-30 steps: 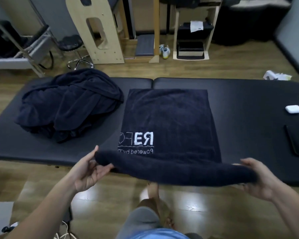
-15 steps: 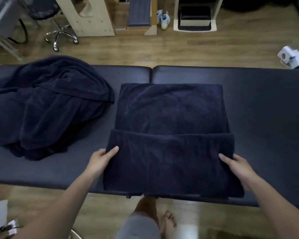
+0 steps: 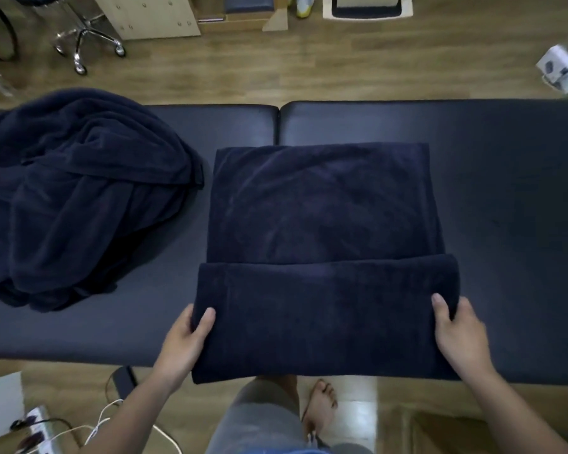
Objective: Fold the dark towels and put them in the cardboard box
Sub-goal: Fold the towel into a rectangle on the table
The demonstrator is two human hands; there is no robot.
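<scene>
A dark navy towel (image 3: 322,217) lies flat in the middle of the black padded table (image 3: 505,191), its near part folded over into a thick band (image 3: 325,316) along the table's front edge. My left hand (image 3: 182,342) grips the band's left end, thumb on top and fingers underneath. At the band's right end my right hand (image 3: 458,332) holds the same way, thumb on top. A heap of several crumpled dark towels (image 3: 76,198) sits on the table's left part. A corner of a cardboard box (image 3: 446,430) shows on the floor at bottom right.
My bare feet (image 3: 322,401) stand under the table's near edge. A power strip with white cables (image 3: 36,430) lies on the floor at bottom left. Beyond the table are a swivel chair base (image 3: 86,44), wooden furniture and a white box (image 3: 564,70) on the floor.
The towel's near edge, held in the air a second ago, has been folded over the printed logo and laid down. Both hands have shifted to grip the band's ends.
</scene>
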